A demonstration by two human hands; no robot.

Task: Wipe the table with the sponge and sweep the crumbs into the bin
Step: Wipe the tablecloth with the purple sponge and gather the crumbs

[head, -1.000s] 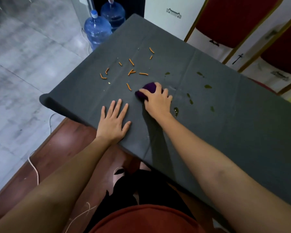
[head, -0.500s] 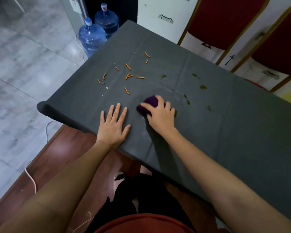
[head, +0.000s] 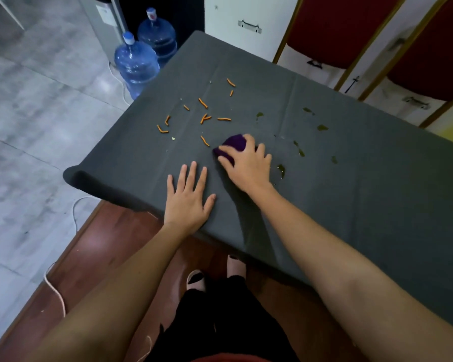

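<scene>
Head view: one moment, looking down over both arms at the work area.
Surface [head: 351, 192]: covered in a dark grey cloth, creased along fold lines; the near left corner drapes over the edge.
Water bottles [head: 137, 66]: two blue ones on the floor beyond the far left corner, clear of the work.
Right hand [head: 246, 165]: closed over the sponge from above, fingers curled round its near side, pressing it down onto the cloth.
Left hand [head: 187, 197]: flat and spread wide near the front edge, holding nothing; judged to be pinning the cloth.
Sponge [head: 234, 143]: purple, mostly under the right hand, lying between the crumbs and the spots.
Crumbs [head: 204, 118]: orange stick-like bits scattered on the left half; the nearest lies just beside the sponge.
Wet spots [head: 281, 169]: greenish smears to the right of the sponge, one just beside the right wrist, others further back.
Bin: not in view; cannot tell where it stands.
Step in hand (judgement): wiping; crumbs and spots both remain, so early in the task.
Technique note: press evenly, stroke in one direction, gather the crumbs into one pile instead of flicking them off the edge; keep the cloth pinned so it does not bunch.
</scene>
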